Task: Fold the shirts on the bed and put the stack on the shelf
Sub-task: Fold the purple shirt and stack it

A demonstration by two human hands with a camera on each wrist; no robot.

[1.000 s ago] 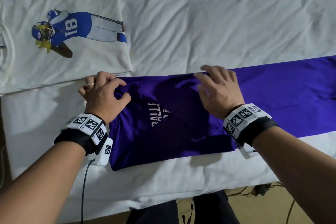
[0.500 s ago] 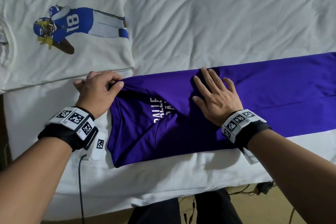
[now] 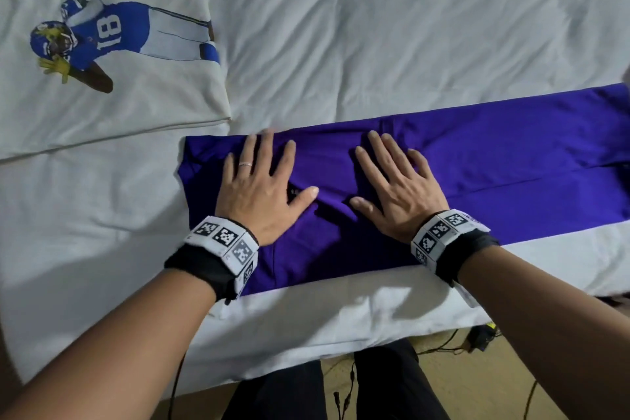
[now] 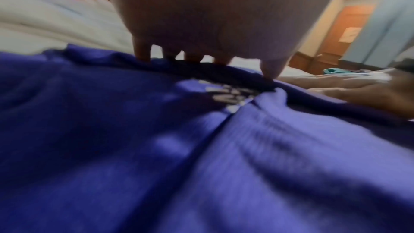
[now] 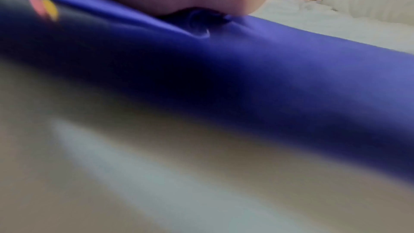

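A purple shirt lies folded into a long strip across the near part of the bed, running off to the right. My left hand lies flat on its left end with fingers spread. My right hand presses flat beside it, fingers straight. The left wrist view shows purple cloth with a bit of white lettering under my fingertips. In the right wrist view the purple shirt lies under my palm. A folded white shirt with a blue number 18 football player print lies at the upper left.
The white rumpled bed sheet covers the rest of the bed. The bed's near edge runs just below the purple shirt, with my dark trousers and floor cables beyond. A white pillow lies far off.
My left hand let go of the purple shirt's left corner and moved right onto the cloth, now flat. The shirt's left end with the lettering got folded under and smoothed. My right hand stays flat.
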